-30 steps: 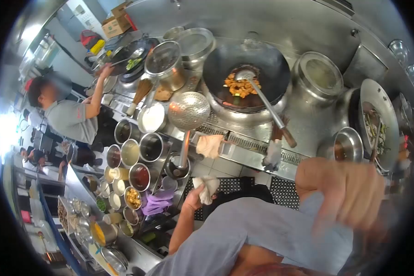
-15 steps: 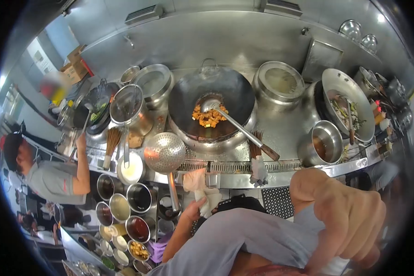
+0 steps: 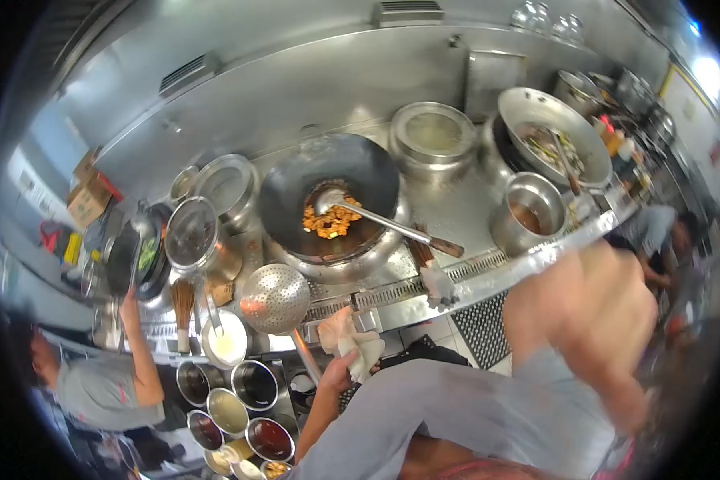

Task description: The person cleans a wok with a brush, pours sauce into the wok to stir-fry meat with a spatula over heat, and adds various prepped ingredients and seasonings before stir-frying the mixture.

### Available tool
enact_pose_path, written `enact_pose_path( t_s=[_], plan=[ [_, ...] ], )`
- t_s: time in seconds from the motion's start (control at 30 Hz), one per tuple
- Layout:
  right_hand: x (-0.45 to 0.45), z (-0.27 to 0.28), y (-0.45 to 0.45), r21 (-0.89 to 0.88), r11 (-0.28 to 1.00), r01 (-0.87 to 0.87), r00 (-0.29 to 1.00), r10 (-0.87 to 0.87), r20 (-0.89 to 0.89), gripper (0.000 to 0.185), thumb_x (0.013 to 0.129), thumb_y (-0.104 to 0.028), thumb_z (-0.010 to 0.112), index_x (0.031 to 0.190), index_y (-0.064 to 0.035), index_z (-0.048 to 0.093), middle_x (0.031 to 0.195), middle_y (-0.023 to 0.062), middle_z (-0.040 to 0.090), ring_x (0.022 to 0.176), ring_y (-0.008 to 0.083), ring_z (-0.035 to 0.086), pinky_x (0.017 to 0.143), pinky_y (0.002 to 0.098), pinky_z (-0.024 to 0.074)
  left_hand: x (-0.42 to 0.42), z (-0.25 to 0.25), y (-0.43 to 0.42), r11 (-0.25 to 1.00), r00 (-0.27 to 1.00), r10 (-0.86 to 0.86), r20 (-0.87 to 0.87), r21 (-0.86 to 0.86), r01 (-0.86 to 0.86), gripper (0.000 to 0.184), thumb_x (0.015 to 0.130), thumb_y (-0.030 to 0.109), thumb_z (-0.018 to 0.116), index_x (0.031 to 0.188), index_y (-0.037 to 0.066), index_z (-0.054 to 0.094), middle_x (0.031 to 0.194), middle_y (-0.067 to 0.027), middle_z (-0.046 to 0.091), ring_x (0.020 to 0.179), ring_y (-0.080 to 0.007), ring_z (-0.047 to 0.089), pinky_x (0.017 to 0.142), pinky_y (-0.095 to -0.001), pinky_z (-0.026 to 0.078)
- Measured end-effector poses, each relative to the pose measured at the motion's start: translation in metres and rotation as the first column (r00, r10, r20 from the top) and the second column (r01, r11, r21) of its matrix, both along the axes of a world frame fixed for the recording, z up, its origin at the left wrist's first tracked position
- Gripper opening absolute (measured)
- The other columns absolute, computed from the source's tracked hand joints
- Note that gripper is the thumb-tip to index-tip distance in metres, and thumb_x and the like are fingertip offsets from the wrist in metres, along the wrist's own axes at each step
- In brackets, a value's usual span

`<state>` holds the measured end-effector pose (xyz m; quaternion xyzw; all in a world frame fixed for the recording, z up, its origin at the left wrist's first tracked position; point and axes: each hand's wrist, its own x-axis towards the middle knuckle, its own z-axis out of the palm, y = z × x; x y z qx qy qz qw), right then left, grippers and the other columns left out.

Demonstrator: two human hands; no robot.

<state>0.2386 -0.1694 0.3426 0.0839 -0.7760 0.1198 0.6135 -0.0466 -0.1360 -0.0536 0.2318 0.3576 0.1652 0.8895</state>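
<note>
My left hand is closed on a crumpled pale cloth at the front edge of the stove. Raised close to the camera at the right, my right hand is blurred, its fingers curled in; no object shows in it. Behind the cloth a large black wok holds browned diced food. A ladle rests in the wok, its wooden handle over the right rim. Left of the cloth lies a perforated skimmer, its handle passing down beside my left hand.
A steel pot of brown liquid and a large tilted pan stand to the right. Several sauce pots stand at lower left. A co-worker works at another wok there; another person is at far right.
The view has turned, so the stove appears tilted and shifted left. My left hand still grips the cloth. My right hand is still curled but now blurred. A person has come into view at right.
</note>
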Motion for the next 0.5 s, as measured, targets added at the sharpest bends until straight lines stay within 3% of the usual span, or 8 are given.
enact_pose_path(
  t_s=[0.03, 0.07, 0.1, 0.17, 0.27, 0.37, 0.47, 0.5],
  plan=[
    [0.014, -0.012, 0.002, 0.015, 0.901, 0.434, 0.898, -0.434, 0.079, 0.04, 0.075, -0.015, 0.065, 0.048, -0.0069, 0.037, 0.049, 0.0022, 0.036, 0.043, 0.0162, 0.04, 0.078, 0.046, 0.0476, 0.001, 0.0, 0.0, 0.999, 0.999, 0.032, 0.0, -0.01, -0.032, 0.055, 0.092, 0.029, 0.054, 0.132, -0.005, 0.036, 0.115, -0.0233, 0.056, 0.095, -0.0365, 0.062, 0.084, -0.0466, 0.053],
    [0.027, -0.012, 0.002, 0.065, 0.622, 0.78, 0.61, -0.78, 0.141, 0.043, 0.075, -0.019, 0.07, 0.051, -0.0062, 0.037, 0.052, 0.0012, 0.034, 0.046, 0.0165, 0.038, 0.093, 0.054, 0.0478, 0.003, 0.001, 0.002, 0.998, 0.998, 0.064, 0.003, -0.014, -0.064, 0.057, 0.092, 0.031, 0.055, 0.132, -0.005, 0.037, 0.114, -0.0238, 0.057, 0.094, -0.0362, 0.062, 0.084, -0.0456, 0.053],
    [0.035, 0.004, 0.012, 0.258, 0.545, 0.798, 0.465, -0.829, 0.312, 0.044, 0.069, -0.027, 0.076, 0.054, -0.0064, 0.04, 0.052, 0.0026, 0.031, 0.047, 0.0191, 0.039, 0.105, 0.0567, 0.0345, 0.004, 0.002, 0.003, 1.0, 1.0, 0.023, 0.008, 0.002, -0.023, 0.057, 0.092, 0.031, 0.055, 0.132, -0.005, 0.037, 0.114, -0.0238, 0.057, 0.094, -0.0362, 0.062, 0.084, -0.0456, 0.053],
    [0.048, -0.014, 0.028, 0.432, 0.397, 0.81, 0.226, -0.891, 0.394, 0.042, 0.07, -0.032, 0.076, 0.053, -0.0074, 0.045, 0.05, 0.0033, 0.037, 0.048, 0.0223, 0.046, 0.107, 0.0576, 0.0304, -0.001, -0.002, 0.001, 0.999, 0.997, 0.025, 0.078, -0.028, -0.022, 0.061, 0.09, 0.034, 0.057, 0.132, -0.005, 0.036, 0.114, -0.0238, 0.057, 0.093, -0.0352, 0.063, 0.082, -0.0433, 0.052],
    [0.06, -0.03, 0.032, 0.446, 0.424, 0.788, 0.252, -0.883, 0.395, 0.048, 0.074, -0.034, 0.074, 0.052, -0.0083, 0.04, 0.051, 0.0016, 0.032, 0.047, 0.0209, 0.042, 0.108, 0.0607, 0.0244, -0.002, -0.019, -0.001, 0.999, 0.996, 0.029, 0.089, -0.02, -0.027, 0.06, 0.089, 0.035, 0.058, 0.132, -0.002, 0.038, 0.115, -0.0216, 0.057, 0.097, -0.0351, 0.061, 0.083, -0.043, 0.052],
    [0.064, -0.029, 0.025, 0.462, 0.39, 0.796, 0.171, -0.878, 0.446, 0.044, 0.077, -0.033, 0.072, 0.052, -0.0092, 0.043, 0.051, 0.0025, 0.038, 0.048, 0.0215, 0.046, 0.099, 0.0527, 0.0401, 0.001, -0.021, -0.002, 0.998, 0.994, 0.064, 0.087, -0.021, -0.062, 0.057, 0.089, 0.034, 0.058, 0.131, 0.0, 0.041, 0.115, -0.0194, 0.058, 0.1, -0.0357, 0.06, 0.084, -0.0447, 0.051],
    [0.069, -0.02, 0.04, 0.527, 0.236, 0.816, -0.063, -0.871, 0.487, 0.039, 0.085, -0.037, 0.058, 0.06, -0.008, 0.055, 0.056, 0.0098, 0.053, 0.052, 0.0279, 0.054, 0.054, 0.0417, 0.0451, -0.004, -0.006, -0.012, 1.0, 1.0, 0.016, 0.021, -0.025, -0.015, 0.055, 0.088, 0.036, 0.058, 0.128, 0.001, 0.044, 0.112, -0.0175, 0.06, 0.098, -0.0339, 0.06, 0.084, -0.0441, 0.051],
    [0.068, -0.012, 0.052, 0.505, 0.271, 0.819, 0.025, -0.897, 0.441, 0.041, 0.088, -0.039, 0.054, 0.064, -0.0063, 0.057, 0.056, 0.0119, 0.053, 0.056, 0.0317, 0.055, 0.054, 0.0392, 0.0466, 0.003, 0.001, -0.014, 1.0, 1.0, 0.002, 0.018, -0.014, -0.002, 0.054, 0.088, 0.038, 0.058, 0.126, 0.001, 0.046, 0.108, -0.0169, 0.061, 0.097, -0.0322, 0.061, 0.083, -0.0425, 0.051]
  ],
)
